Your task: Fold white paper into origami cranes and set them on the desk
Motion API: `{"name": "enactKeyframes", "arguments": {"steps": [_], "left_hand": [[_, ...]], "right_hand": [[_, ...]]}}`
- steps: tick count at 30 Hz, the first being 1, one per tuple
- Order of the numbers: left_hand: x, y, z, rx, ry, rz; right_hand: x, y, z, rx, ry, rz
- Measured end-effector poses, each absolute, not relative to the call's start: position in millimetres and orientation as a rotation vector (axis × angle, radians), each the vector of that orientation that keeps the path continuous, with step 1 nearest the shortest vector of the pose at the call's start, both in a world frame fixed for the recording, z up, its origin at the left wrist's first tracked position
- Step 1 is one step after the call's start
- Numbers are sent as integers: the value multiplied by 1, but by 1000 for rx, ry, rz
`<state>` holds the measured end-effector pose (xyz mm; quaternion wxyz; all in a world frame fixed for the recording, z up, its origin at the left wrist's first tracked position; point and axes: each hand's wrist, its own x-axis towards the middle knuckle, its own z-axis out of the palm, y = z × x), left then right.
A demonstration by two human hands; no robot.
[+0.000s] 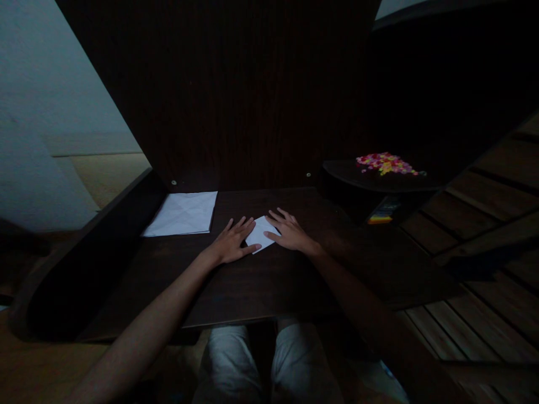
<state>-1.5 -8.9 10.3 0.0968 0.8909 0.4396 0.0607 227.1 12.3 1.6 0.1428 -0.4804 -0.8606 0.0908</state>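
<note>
A small folded sheet of white paper (pixel 261 234) lies on the dark wooden desk (pixel 261 292), turned with one corner toward the far side. My left hand (pixel 233 241) rests on its left edge, fingers spread and palm down. On the right edge lies my right hand (pixel 289 230), also flat with the fingers apart. The fingers and thumbs of both hands touch the paper and cover parts of its sides. Further left is a stack of larger white sheets (pixel 183 214) with crease lines on the top one.
A low side panel (pixel 84 264) bounds the desk at the left, and a tall dark back panel (pixel 236 101) rises behind it. At the right, a curved shelf (pixel 337 169) bears a heap of pink, red and yellow pieces (pixel 387 163). A small box with a yellow edge (pixel 381 216) sits beneath.
</note>
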Motion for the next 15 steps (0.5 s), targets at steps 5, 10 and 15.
{"name": "enactKeyframes", "arguments": {"steps": [5,10,15], "left_hand": [[-2,-9,14,2665,1319,258],[-8,-5,18,2684,1222,206],[-14,-2,18,2656,1195,202]], "right_hand": [[229,16,0,-1454,-2364,178],[232,17,1,-1334,-2355,157],[232,15,4,-1367,-2396,234]]}}
